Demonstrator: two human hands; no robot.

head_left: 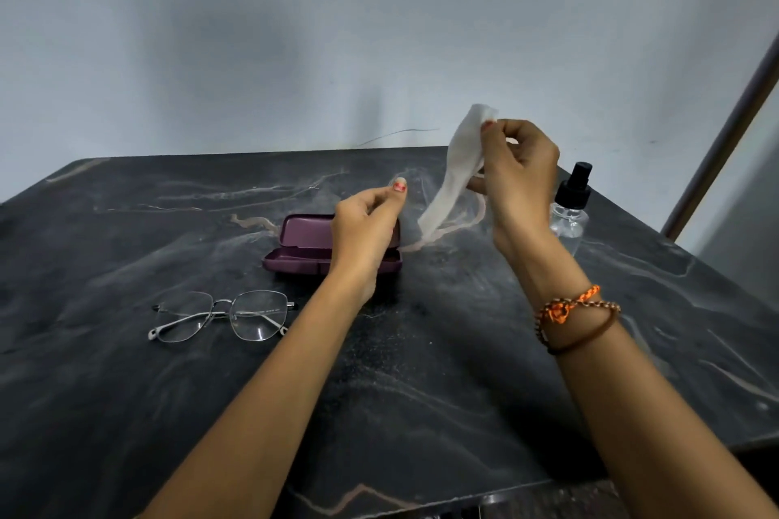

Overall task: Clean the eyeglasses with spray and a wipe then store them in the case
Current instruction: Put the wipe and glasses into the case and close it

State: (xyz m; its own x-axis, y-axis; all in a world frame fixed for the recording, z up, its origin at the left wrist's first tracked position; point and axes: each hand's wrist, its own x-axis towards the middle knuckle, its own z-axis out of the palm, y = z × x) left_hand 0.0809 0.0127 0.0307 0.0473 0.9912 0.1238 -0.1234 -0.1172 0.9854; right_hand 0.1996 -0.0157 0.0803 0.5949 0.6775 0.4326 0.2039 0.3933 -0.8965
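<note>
A big dark table (421, 371) fills most of the view. Its top looks like black stone, with pale wavy lines running across it. Some of the lines are pinkish, and one thick pink line curves near the far edge. The near edge of the table shows at the bottom, with a pale zigzag mark on it.

Behind the table stands a plain wall (253, 34). It is pale grey-blue, with soft dark shadows on it. A thin dark crack (396, 134) runs across the wall just above the table's far edge.

At the right side a brown bar (725, 139) leans at a slant.
</note>
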